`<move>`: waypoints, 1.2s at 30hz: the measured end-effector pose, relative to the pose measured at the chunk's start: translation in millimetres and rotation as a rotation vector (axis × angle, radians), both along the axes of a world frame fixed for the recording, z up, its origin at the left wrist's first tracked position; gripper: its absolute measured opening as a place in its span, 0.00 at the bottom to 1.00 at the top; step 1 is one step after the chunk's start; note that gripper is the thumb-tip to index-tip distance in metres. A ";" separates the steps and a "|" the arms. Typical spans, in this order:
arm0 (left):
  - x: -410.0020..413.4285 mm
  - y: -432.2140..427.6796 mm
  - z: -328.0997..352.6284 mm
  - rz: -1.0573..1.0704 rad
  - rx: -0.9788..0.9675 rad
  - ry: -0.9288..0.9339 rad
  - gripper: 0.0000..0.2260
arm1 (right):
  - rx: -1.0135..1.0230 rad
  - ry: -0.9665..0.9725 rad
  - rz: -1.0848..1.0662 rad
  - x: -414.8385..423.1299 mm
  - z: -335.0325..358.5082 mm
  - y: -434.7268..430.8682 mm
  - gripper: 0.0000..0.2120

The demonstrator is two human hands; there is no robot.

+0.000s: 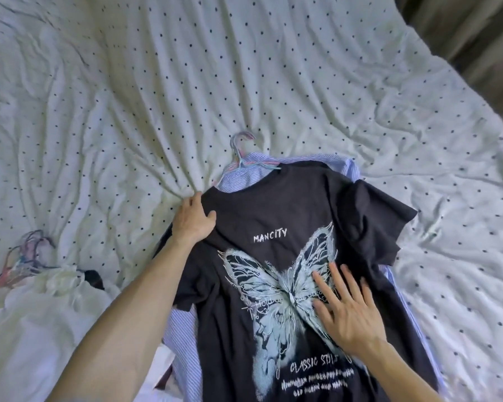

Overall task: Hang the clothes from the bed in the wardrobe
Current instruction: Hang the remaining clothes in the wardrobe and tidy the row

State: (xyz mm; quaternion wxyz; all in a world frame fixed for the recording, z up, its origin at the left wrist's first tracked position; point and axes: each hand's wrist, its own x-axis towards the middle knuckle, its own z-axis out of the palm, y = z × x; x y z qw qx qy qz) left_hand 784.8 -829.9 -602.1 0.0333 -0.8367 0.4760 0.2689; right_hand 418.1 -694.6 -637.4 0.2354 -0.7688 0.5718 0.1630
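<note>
A bed [273, 68] under a rumpled white sheet with dark dots fills the view. On its near side a black T-shirt [273, 210] with a pale butterfly print lies spread flat on top of a blue striped shirt [244, 172]. A heap of white clothes [41, 314] sits at the left edge. The left hand [193, 219] grips the T-shirt's shoulder edge, thumb on top of the cloth. The right hand [346, 309] lies flat on the print, fingers straight and spread. A pastel hanger hook [241, 143] sticks out above the collars, and a loose bundle of hangers [26, 253] rests beside the white heap
</note>
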 end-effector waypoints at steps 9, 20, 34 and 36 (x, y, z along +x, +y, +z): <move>9.8 -9.7 1.6 -0.017 0.119 -0.012 0.25 | 0.168 0.010 0.008 2.4 25.1 -12.8 0.28; -20.1 25.7 21.9 -0.111 0.170 0.024 0.12 | 0.440 0.074 -0.003 -4.2 63.8 -20.2 0.32; -29.5 4.0 26.4 0.183 -0.014 0.086 0.21 | 0.456 0.070 -0.011 -2.1 56.5 -22.2 0.34; -40.5 10.4 44.1 0.188 -0.073 0.158 0.18 | 0.525 0.021 -0.075 0.8 67.4 -27.1 0.34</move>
